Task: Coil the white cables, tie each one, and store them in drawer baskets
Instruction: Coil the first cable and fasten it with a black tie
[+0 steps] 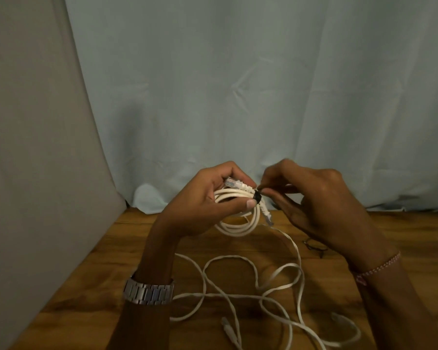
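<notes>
Pale blue curtain (238,97) fills the whole back, wooden table (91,299) below it; loose white cables (276,296) sprawl over the table around 6 o'clock, plugs and all; left hand (200,205) is curled round a coiled cable (240,223) held up above the table, thumb across the loops; right hand (321,205) at 3 o'clock of the coil pinches a black tie (257,197) wrapped on the bundle; metal watch (149,291) on the left wrist, thread bracelet (379,269) on the right.
</notes>
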